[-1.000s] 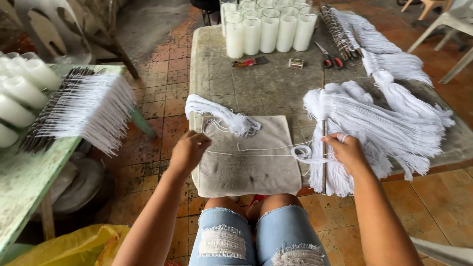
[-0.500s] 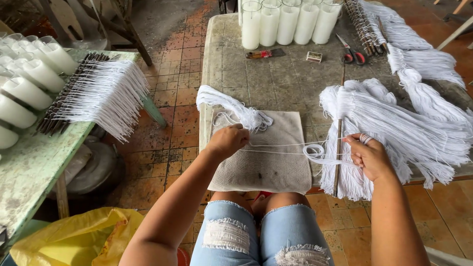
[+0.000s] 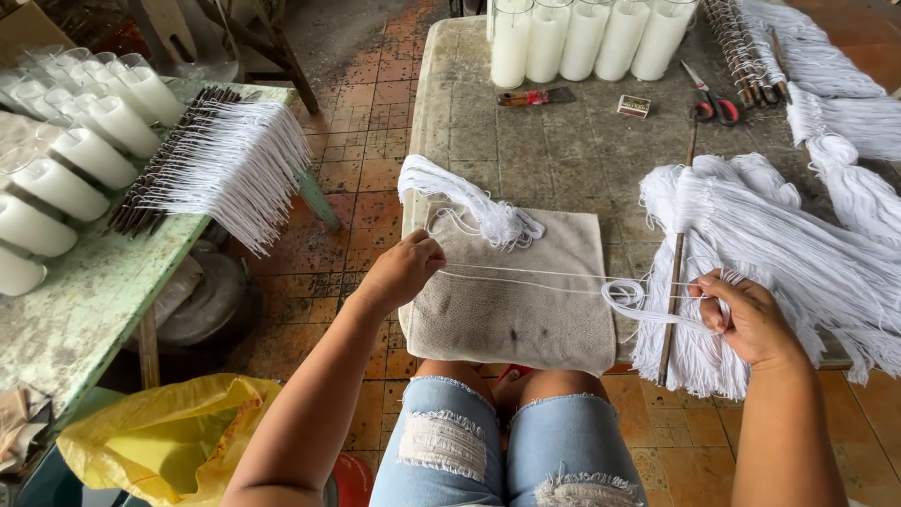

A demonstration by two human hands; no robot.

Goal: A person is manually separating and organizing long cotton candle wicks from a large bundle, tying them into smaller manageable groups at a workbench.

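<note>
A: Where does the thin white cotton string point(image 3: 535, 274) lie?

B: It stretches across the grey folded towel point(image 3: 511, 314) at the near edge of the worn stone-topped table point(image 3: 563, 150), its long axis running left to right between the two hands. It looks like a doubled strand, ending in a small loop point(image 3: 624, 296) near the right side.

A: And the hands?

B: They are well apart. The left hand point(image 3: 405, 270) is closed, pinching the string's left end over the towel's corner. The right hand point(image 3: 751, 319) is clamped on the other end, with strands wound round its fingers, just beside the loop. Each hand holds its own end; the loop sits nearer the right.

A: What is close by?

B: A thin wooden stick point(image 3: 674, 282) stands almost square to the string, just left of the right hand, carrying a large bundle of white cut strings point(image 3: 798, 253). A smaller tangled white skein point(image 3: 469, 202) rests at the towel's far edge, just beyond the left hand, and feeds loose thread toward it.

A: Further out?

B: Tall glass jars of white wax point(image 3: 587, 38) stand at the table's far end, with red-handled scissors point(image 3: 713, 103), a small red-handled tool point(image 3: 535, 97) and a small box point(image 3: 633, 105) before them. On the left, a green table point(image 3: 84, 310) bears more white candles point(image 3: 75, 141) and a rack of strings point(image 3: 225, 164). A yellow plastic bag point(image 3: 160, 437) lies on the tiled floor point(image 3: 328, 188).
</note>
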